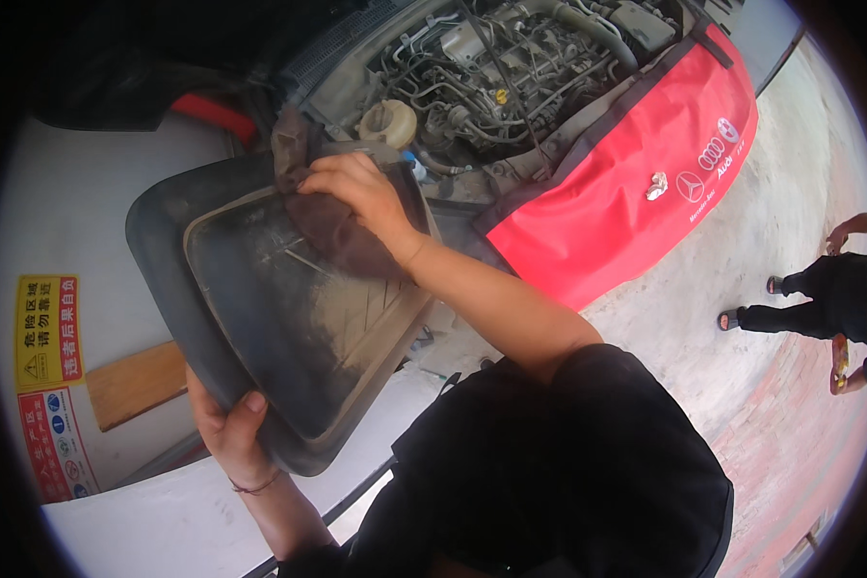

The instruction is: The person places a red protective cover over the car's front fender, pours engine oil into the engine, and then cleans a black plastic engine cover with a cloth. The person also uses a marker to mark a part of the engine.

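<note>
A large black plastic cover (250, 299) with a raised rim and dusty patches is tilted in front of me, its inner face partly coated in tan dirt. My left hand (231, 429) grips its lower left edge, thumb on the rim and the fingers mostly hidden behind. Bunched under my right hand (366, 197) is a dark brown cloth (332, 226), pressed against the upper right part of that face. One end of the cloth sticks up past the cover's top edge.
Beyond the cover lies a car's exposed engine (501, 96) with a yellowed fluid reservoir (387, 123). A red fender cover (626, 183) drapes the car's side, a small crumpled scrap (656, 186) on it. Another person (833, 303) stands far right. Warning signs (50, 332) and a wooden board (137, 385) are at left.
</note>
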`<action>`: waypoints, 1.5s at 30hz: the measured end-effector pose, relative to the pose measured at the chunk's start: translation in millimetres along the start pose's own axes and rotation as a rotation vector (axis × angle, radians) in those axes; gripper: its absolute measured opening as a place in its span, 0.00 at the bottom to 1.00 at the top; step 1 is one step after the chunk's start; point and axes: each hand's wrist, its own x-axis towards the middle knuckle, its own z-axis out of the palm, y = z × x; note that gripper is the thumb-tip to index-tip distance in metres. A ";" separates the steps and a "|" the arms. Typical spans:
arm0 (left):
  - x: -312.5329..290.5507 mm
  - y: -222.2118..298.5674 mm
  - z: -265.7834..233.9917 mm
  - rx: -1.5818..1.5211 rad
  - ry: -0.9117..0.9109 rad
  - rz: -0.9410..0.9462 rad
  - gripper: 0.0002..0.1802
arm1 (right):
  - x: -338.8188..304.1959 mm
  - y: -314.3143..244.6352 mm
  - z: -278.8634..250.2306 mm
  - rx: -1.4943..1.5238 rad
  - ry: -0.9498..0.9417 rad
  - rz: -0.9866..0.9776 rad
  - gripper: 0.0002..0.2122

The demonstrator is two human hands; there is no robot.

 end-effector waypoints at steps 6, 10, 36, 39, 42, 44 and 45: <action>-48.0 -4.1 -56.4 -0.202 -0.043 0.070 0.37 | -118.1 72.0 -49.2 -0.097 0.172 0.617 0.12; -73.2 -26.1 -76.5 -0.364 -0.062 0.027 0.37 | -147.2 1.2 -21.9 -0.418 0.226 0.388 0.15; -137.6 -66.7 -9.6 -0.441 0.105 -0.128 0.30 | -209.8 -106.6 -106.6 0.656 0.614 1.072 0.11; -133.3 -72.1 -4.1 -0.439 0.139 -0.150 0.29 | -218.2 -76.8 -175.9 0.495 0.655 0.937 0.11; -127.8 -79.6 7.8 -0.421 0.144 -0.150 0.27 | -231.1 -35.1 -219.6 0.160 0.713 1.001 0.16; -128.1 -80.6 16.9 -0.376 0.147 -0.129 0.27 | -227.6 -20.4 -233.6 0.498 0.547 0.999 0.17; -131.8 -76.4 21.9 -0.396 0.152 -0.136 0.27 | -220.5 -22.7 -234.0 0.876 0.332 0.948 0.18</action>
